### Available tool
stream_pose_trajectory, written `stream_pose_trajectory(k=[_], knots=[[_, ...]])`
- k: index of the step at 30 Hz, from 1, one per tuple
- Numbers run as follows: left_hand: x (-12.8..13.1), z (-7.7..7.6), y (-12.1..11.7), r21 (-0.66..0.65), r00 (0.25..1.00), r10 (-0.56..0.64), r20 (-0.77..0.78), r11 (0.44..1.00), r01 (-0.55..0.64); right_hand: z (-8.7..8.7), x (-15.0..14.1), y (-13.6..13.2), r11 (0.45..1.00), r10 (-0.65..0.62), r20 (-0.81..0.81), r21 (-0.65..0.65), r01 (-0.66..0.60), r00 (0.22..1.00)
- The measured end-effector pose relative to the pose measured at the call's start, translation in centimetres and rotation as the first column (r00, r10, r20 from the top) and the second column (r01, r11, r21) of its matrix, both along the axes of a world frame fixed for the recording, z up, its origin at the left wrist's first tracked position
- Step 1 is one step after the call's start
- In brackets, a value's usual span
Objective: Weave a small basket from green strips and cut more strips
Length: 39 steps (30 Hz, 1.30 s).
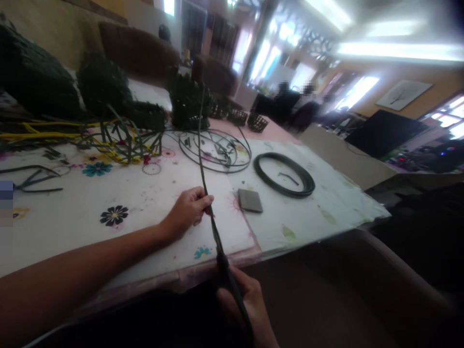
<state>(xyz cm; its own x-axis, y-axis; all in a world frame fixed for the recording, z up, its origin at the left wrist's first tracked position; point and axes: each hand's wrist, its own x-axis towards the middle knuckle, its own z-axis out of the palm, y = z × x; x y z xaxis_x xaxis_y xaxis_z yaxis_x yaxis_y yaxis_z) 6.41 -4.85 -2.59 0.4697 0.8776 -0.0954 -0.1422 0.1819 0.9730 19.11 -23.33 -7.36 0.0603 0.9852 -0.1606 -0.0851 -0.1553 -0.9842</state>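
Note:
A long thin dark strip [201, 145] runs from the far woven pieces toward me, across the table. My left hand [188, 210] pinches this strip about midway, its fingers closed round it above the white flowered tablecloth [119, 203]. My right hand [246, 304] is lower, below the table's front edge, closed on a dark handled tool [228, 278] whose tip meets the strip.
A dark coil of strip [284, 174] and a thinner wire-like coil [217, 152] lie on the table. A small grey block [250, 200] sits near my left hand. Dark woven baskets [186, 104] and yellow and green strips [72, 135] crowd the far left. People sit in the background.

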Motion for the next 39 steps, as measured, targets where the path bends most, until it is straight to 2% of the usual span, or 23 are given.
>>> stream_pose_trajectory(k=[7,11,17,24,30,39], knots=[[-0.6,0.1,1.2,0.077,0.997,0.067,-0.032,0.995,-0.065,-0.9,0.1,-0.5,1.0,0.007,0.008,-0.027,-0.007,1.0],[-0.7,0.4,1.5,0.061,0.998,0.063,-0.015,0.996,-0.062,-1.5,0.1,-0.6,1.0,-0.011,-0.008,-0.016,0.011,1.0],[-0.1,0.3,0.3,0.026,1.0,0.01,-0.015,1.0,-0.009,-0.4,-0.1,-0.5,0.999,-0.003,-0.033,-0.04,0.001,0.999],[-0.1,-0.2,0.3,0.025,1.0,0.01,-0.004,1.0,-0.01,0.1,0.1,-0.3,1.0,0.018,-0.015,-0.001,-0.018,1.0],[0.0,-0.4,0.3,0.009,1.0,0.021,-0.008,1.0,-0.021,-0.4,0.2,-0.3,1.0,0.001,0.046,-0.03,0.001,0.999],[-0.5,0.1,1.2,0.106,0.998,0.057,-0.012,0.993,-0.055,-1.6,0.3,-0.8,0.999,-0.028,0.059,-0.03,0.03,0.998]])
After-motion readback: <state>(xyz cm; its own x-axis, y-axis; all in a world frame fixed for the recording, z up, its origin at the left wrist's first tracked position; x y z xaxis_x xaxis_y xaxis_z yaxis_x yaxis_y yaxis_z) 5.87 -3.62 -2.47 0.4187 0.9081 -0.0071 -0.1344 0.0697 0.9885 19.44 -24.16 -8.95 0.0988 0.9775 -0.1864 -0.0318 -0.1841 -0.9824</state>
